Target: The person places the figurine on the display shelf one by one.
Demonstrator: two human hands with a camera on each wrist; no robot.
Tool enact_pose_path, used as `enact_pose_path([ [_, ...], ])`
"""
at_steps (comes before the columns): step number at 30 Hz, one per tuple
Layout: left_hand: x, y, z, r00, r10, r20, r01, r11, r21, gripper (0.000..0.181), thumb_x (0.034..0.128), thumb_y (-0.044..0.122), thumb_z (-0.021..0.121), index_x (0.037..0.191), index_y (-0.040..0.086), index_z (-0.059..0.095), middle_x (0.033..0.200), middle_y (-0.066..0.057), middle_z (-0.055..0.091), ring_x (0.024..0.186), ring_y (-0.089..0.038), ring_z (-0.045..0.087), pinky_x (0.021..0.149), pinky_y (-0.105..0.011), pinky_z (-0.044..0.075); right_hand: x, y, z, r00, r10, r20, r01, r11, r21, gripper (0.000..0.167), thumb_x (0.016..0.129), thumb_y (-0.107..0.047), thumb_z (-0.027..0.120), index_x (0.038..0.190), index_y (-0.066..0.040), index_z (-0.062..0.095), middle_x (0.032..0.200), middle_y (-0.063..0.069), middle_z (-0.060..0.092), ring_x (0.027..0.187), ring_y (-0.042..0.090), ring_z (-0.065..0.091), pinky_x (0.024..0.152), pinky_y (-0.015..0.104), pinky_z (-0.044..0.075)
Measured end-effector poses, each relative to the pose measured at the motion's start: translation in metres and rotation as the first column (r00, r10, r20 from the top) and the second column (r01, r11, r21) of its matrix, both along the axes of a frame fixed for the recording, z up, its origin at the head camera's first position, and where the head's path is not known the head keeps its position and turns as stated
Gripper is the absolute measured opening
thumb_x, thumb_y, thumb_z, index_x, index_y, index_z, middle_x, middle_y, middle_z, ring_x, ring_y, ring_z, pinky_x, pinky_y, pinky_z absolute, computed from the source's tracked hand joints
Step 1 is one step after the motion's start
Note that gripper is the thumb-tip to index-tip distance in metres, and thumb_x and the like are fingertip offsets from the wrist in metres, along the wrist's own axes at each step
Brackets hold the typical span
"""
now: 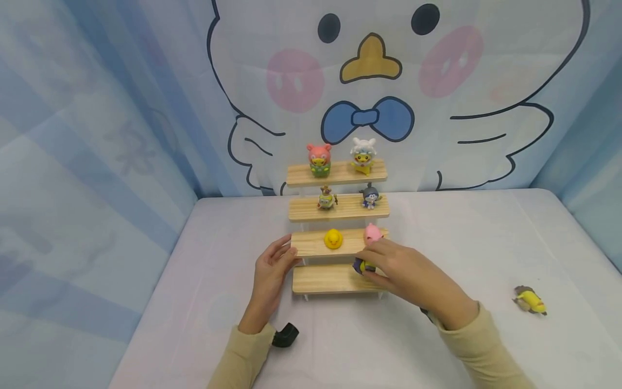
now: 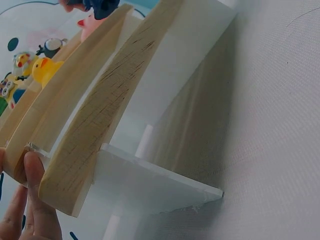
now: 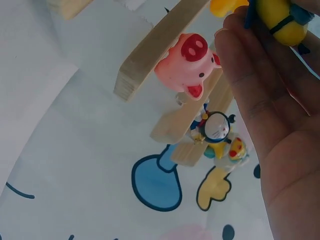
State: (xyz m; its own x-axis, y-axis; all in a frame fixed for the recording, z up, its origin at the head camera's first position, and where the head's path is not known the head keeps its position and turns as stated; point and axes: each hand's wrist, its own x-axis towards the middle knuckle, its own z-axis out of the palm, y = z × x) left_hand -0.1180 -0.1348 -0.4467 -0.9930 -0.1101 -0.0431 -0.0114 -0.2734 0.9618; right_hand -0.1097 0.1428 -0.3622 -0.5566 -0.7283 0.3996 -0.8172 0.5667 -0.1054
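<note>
A stepped display stand with four wooden shelves (image 1: 318, 280) stands on the white table. My left hand (image 1: 272, 267) grips the left end of its second shelf from the bottom; thumb and fingers show at that end in the left wrist view. My right hand (image 1: 408, 275) pinches a small yellow and dark-blue figurine (image 3: 282, 22) just over the right part of the bottom shelf. That figurine is partly hidden by the fingers. Behind it, a pink pig figurine (image 3: 187, 65) sits at the right of the second shelf, and a yellow duck (image 1: 333, 239) sits on the same shelf.
Two figurines stand on the third shelf, including a grey-hooded one (image 1: 370, 196). On the top shelf are a pink-hooded figurine (image 1: 319, 160) and a white-hooded one (image 1: 363, 155). Another yellow and brown figurine (image 1: 529, 300) lies on the table at right. A printed curtain (image 1: 291, 124) hangs behind.
</note>
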Motion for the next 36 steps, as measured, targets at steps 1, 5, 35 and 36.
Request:
enact_pose_path([
  [1, 0.000, 0.000, 0.000, 1.000, 0.002, 0.001, -0.002, 1.000, -0.002, 0.044, 0.0937, 0.006, 0.068, 0.136, 0.002, 0.055, 0.120, -0.014, 0.064, 0.097, -0.015, 0.068, 0.086, -0.027, 0.060, 0.000, -0.002, 0.000, 1.000, 0.005, 0.003, -0.005, 1.000, 0.001, 0.026, 0.081, -0.016, 0.083, 0.102, -0.007, 0.071, 0.097, 0.000, 0.064, 0.088, 0.011, 0.059, 0.077, 0.028, 0.059],
  [5, 0.000, 0.000, 0.001, 1.000, 0.008, 0.006, -0.008, 1.000, -0.008, 0.043, 0.0938, 0.005, 0.067, 0.135, 0.002, 0.056, 0.120, -0.014, 0.064, 0.097, -0.015, 0.068, 0.087, -0.027, 0.059, -0.001, -0.008, -0.002, 1.000, 0.023, 0.010, -0.023, 1.000, 0.001, 0.025, 0.081, -0.014, 0.083, 0.101, -0.006, 0.071, 0.096, 0.000, 0.065, 0.088, 0.011, 0.059, 0.076, 0.027, 0.058],
  [35, 0.000, -0.001, 0.000, 1.000, -0.003, 0.004, 0.003, 1.000, 0.010, 0.042, 0.0943, 0.007, 0.067, 0.135, 0.003, 0.057, 0.121, -0.013, 0.064, 0.096, -0.014, 0.068, 0.085, -0.026, 0.060, -0.002, -0.054, -0.011, 0.996, 0.045, 0.079, -0.053, 0.994, 0.097, 0.029, 0.088, -0.019, 0.077, 0.113, -0.008, 0.069, 0.104, 0.001, 0.067, 0.099, 0.015, 0.064, 0.088, 0.031, 0.057],
  [36, 0.000, -0.001, 0.000, 1.000, -0.003, 0.004, 0.003, 1.000, 0.007, 0.042, 0.0942, 0.007, 0.067, 0.135, 0.003, 0.057, 0.121, -0.013, 0.064, 0.096, -0.014, 0.068, 0.085, -0.026, 0.060, -0.003, -0.055, -0.012, 0.996, 0.043, 0.082, -0.052, 0.994, 0.100, 0.029, 0.088, -0.019, 0.077, 0.114, -0.008, 0.070, 0.104, 0.001, 0.067, 0.100, 0.015, 0.064, 0.088, 0.031, 0.057],
])
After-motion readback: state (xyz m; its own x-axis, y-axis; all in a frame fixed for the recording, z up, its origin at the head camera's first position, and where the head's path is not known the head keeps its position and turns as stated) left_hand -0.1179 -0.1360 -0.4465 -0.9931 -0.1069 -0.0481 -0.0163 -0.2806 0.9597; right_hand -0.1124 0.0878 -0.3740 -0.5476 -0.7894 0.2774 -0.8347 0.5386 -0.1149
